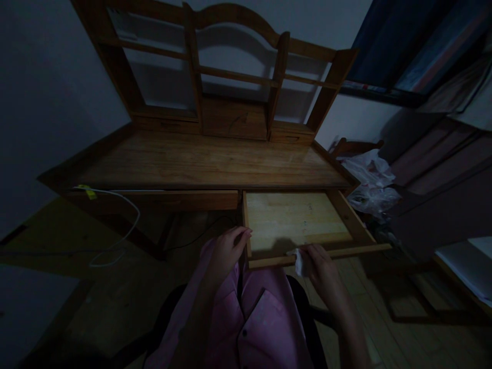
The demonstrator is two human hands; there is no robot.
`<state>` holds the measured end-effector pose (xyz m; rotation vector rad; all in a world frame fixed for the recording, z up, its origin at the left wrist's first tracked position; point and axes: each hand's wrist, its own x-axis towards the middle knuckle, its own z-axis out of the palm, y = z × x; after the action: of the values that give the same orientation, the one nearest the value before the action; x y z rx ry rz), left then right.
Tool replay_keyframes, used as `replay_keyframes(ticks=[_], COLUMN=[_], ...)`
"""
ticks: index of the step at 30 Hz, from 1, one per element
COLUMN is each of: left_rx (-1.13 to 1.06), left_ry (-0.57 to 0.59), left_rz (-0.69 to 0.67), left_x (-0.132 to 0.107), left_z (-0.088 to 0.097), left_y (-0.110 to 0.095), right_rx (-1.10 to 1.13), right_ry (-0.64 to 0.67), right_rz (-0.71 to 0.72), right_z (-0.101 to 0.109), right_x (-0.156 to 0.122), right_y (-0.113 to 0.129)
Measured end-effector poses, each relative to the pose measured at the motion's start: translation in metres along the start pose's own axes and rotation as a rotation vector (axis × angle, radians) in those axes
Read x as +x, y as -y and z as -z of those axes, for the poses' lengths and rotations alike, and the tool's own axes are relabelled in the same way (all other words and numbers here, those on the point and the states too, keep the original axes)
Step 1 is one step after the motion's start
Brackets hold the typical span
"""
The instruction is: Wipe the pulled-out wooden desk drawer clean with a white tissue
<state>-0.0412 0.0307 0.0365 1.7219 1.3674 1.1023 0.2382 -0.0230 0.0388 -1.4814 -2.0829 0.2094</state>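
White cloth [300, 264] is pinched in R hand [317, 264] over front edge [357, 250] of pulled-out drawer [292, 212], prob. so rim's straddled, w/ L hand [229, 247] held curled at L wall [245, 210], maybe for steadying, grip unclear.

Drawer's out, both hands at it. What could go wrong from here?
- The right-hand drawer is pulled well out, so leaning on its front might tip or strain it.
- The left hand is close to the drawer's side; fingers might get pinched if it slides in.
- The white cable loops loosely before the left-hand drawer and could snag.
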Motion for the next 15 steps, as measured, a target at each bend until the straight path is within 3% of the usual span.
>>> replay_keyframes(ticks=[5, 15], left_rx=[-0.007, -0.016], left_ry=[-0.003, -0.001], left_rz=[0.01, 0.031], left_x=[-0.001, -0.002], left_z=[0.001, 0.003], left_y=[-0.001, -0.002], right_rx=[-0.194, -0.386], right_ry=[-0.108, -0.154], right_rz=[-0.024, -0.133], right_z=[0.016, 0.059], right_x=[-0.013, -0.031], right_y=[-0.045, -0.144])
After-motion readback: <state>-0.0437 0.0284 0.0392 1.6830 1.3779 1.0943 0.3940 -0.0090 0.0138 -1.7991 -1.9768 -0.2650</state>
